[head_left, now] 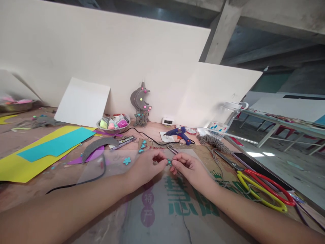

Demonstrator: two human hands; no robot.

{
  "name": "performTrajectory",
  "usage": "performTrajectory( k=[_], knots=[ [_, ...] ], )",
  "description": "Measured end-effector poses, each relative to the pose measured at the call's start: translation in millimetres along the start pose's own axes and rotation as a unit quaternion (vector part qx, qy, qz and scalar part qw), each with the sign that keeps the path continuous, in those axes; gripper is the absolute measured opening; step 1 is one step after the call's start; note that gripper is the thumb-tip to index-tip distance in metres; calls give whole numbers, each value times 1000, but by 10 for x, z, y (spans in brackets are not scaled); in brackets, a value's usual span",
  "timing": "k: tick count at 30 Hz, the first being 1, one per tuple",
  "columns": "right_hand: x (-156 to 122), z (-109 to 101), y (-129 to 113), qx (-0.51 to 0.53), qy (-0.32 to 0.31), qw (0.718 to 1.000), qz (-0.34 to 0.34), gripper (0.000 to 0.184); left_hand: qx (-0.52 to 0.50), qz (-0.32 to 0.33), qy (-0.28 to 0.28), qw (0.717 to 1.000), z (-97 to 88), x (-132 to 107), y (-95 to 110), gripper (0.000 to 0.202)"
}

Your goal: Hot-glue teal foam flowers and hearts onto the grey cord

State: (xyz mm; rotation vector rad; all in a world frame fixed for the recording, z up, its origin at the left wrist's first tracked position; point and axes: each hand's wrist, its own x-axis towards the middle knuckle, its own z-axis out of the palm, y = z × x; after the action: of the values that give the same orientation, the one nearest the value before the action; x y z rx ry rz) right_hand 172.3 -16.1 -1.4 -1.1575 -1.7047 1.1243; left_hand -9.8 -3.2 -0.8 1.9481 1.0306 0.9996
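Observation:
Above the middle of the work mat, my left hand (148, 167) and my right hand (189, 166) meet, thumbs and fingers pinched together. Between their fingertips is a small teal piece (169, 162), mostly covered by the fingers, so its exact shape is hard to make out. A thin dark strand (185, 220) runs down the mat below the hands. Left of my left hand lies a teal flower (127, 161). Just beyond it, several small teal pieces (142, 146) lie in a column on cardboard.
A blue glue gun (181, 135) lies behind the hands. Scissors with red and yellow handles (266, 189), a phone (261, 169) and grey yarn (213, 143) are at right. Coloured sheets (56, 144) and a bowl (114, 130) stand left. A grey moon ornament (141, 100) hangs behind.

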Motion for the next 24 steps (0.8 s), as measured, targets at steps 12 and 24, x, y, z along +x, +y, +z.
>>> performTrajectory(
  k=[12,24],
  knots=[
    [-4,19,-6,5,9,1000,10,25,-64,-16,-29,997,-39,-28,31,18],
    [-2,12,-17,20,3,1000,6,24,-62,74,-48,994,-46,-33,57,25]
  ],
)
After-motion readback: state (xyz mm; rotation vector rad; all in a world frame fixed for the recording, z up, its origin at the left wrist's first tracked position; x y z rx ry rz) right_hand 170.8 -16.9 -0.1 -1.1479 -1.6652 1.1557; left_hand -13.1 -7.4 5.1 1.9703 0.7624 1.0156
